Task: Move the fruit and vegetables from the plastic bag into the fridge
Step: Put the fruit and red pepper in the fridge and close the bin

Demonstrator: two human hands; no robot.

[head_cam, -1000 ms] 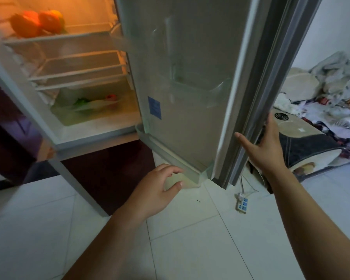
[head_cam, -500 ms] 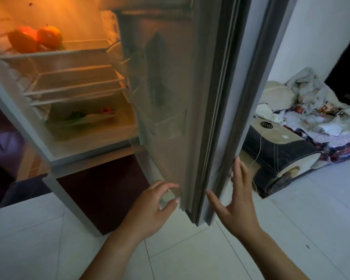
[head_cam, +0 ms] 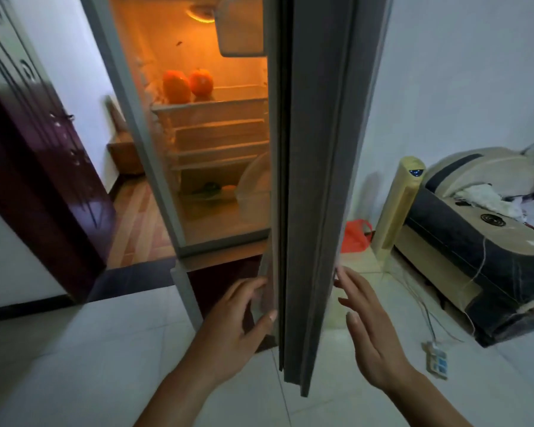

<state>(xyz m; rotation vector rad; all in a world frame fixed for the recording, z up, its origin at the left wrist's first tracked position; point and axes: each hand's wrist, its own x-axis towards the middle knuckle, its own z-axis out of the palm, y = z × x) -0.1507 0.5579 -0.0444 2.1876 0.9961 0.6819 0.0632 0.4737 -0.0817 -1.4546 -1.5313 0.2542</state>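
Observation:
The fridge (head_cam: 164, 186) stands open and lit, its grey door (head_cam: 315, 180) seen edge-on in the middle of the view. Two oranges (head_cam: 187, 84) rest on the top shelf. Green and orange vegetables (head_cam: 213, 189) lie in the bottom drawer. My left hand (head_cam: 238, 328) is at the inner side of the door's lower edge, fingers spread, thumb against the edge. My right hand (head_cam: 370, 328) is flat and open by the door's outer face, fingertips touching it. A red plastic bag (head_cam: 355, 235) lies on the floor behind the door.
A dark red room door (head_cam: 34, 186) stands open at the left. At the right are a tall beige fan (head_cam: 398, 204), a sofa (head_cam: 475, 251) piled with clothes, and a power strip (head_cam: 436, 360) with cables on the white tiled floor (head_cam: 74, 365).
The fridge door has swung toward shut, from wide open to edge-on. Both hands followed its lower edge. The view rose and turned, bringing the red bag and fan into sight.

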